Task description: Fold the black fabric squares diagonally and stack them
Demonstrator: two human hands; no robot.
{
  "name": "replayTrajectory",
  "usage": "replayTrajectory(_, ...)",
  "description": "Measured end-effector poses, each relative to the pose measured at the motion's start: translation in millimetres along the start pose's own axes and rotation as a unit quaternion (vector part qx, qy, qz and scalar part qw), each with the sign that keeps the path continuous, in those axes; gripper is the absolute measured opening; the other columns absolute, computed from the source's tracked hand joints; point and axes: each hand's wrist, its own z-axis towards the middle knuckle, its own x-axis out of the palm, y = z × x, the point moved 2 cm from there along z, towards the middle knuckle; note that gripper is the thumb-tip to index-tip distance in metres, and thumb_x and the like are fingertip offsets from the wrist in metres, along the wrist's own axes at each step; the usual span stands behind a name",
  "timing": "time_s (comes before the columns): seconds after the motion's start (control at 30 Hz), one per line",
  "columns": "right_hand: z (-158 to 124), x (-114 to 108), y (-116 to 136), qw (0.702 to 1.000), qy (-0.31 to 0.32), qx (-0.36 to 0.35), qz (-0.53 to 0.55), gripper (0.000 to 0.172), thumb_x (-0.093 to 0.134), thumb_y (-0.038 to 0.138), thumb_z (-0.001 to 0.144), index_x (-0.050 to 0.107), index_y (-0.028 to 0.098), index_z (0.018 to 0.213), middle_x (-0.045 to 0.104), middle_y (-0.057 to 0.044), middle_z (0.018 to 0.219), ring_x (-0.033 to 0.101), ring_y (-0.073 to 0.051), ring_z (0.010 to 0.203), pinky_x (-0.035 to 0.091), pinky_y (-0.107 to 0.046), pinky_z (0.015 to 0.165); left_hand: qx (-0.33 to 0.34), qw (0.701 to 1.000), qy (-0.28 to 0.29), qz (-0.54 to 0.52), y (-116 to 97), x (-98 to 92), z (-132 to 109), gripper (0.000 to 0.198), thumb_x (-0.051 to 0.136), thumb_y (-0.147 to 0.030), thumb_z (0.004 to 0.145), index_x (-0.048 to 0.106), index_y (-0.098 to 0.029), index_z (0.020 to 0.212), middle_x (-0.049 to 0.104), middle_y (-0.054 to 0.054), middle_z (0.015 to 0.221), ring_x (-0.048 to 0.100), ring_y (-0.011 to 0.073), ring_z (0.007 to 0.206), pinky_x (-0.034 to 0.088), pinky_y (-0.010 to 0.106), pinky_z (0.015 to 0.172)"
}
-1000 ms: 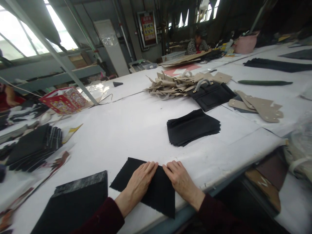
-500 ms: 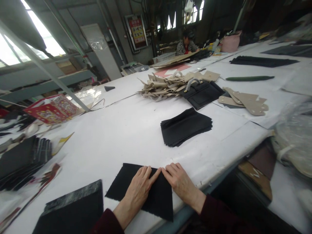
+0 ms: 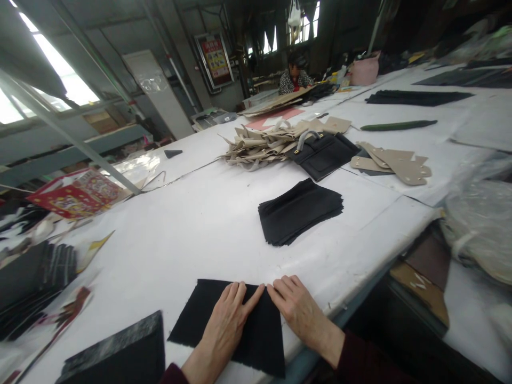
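A black fabric piece (image 3: 256, 330) with slightly frayed edges lies on the white-covered table near its front edge. My left hand (image 3: 228, 320) rests on top of it with fingers stretched forward and the thumb reaching to the far edge. Beside it, my right hand (image 3: 298, 312) lies over the piece's upper right corner, its thumb at the far edge close to the left thumb. The right fingertips touch down just past that edge. To the left lies a black panel (image 3: 120, 352) with a greyish, shiny strip along its top. A stack of black pieces (image 3: 300, 210) sits farther off.
Beyond the stack stand a black handbag (image 3: 326, 154) and a heap of beige pieces (image 3: 260, 146). Beige straps (image 3: 396, 162) and a long green cucumber-like object (image 3: 399, 125) lie to the right. A red paper bag (image 3: 76, 192) is at left. A person (image 3: 294, 80) sits far back.
The view has shifted a little, so everything sits slightly left and the nearer things lower. Both hands keep nearly the same place on the black fabric piece.
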Motion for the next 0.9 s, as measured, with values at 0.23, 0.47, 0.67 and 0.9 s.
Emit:
replayTrajectory(0.23,-4.1,-0.2,-1.7,0.999,0.007,0.030,0.042,0.021,0.052,0.011,0.091,0.059,0.015,0.111,0.055,-0.006,0.093,0.046,-0.022,0.085,0.037,-0.038,0.076,0.000,1.000,-0.005,0.000,-0.8,-3.1,-0.2,0.088,0.042,0.002,0.079,0.011,-0.033,0.153,0.052,0.010,0.125,0.050,0.0251,0.114,0.040,0.043,0.103)
replayTrajectory(0.47,-12.8,-4.9,-12.1,0.980,-0.032,0.131,0.146,0.035,0.040,0.005,0.092,0.054,0.017,0.122,0.057,-0.007,0.100,0.049,-0.022,0.093,0.040,-0.038,0.084,0.003,1.000,-0.001,-0.006,-0.7,-2.7,0.1,0.089,0.043,0.002,0.078,0.012,-0.035,0.153,0.052,0.009,0.123,0.051,0.0247,0.112,0.041,0.043,0.102)
replayTrajectory(0.67,-7.1,-6.1,-14.5,0.972,-0.017,0.153,0.177,0.041,0.041,0.006,0.092,0.052,0.020,0.128,0.056,-0.007,0.100,0.049,-0.021,0.093,0.040,-0.037,0.083,0.004,1.000,-0.012,0.000,-1.3,-3.1,-0.4,0.088,0.043,0.002,0.078,0.014,-0.034,0.153,0.052,0.010,0.124,0.050,0.0255,0.113,0.041,0.044,0.102)
replayTrajectory(0.9,-6.5,-7.6,-7.7,0.996,0.025,0.063,0.065,0.031,0.049,0.012,0.092,0.058,0.020,0.121,0.055,-0.006,0.094,0.046,-0.021,0.086,0.036,-0.037,0.078,0.010,1.000,-0.010,0.017,-1.0,-2.5,0.8,0.086,0.044,0.000,0.079,0.015,-0.032,0.153,0.052,0.011,0.124,0.052,0.0262,0.113,0.042,0.043,0.101)
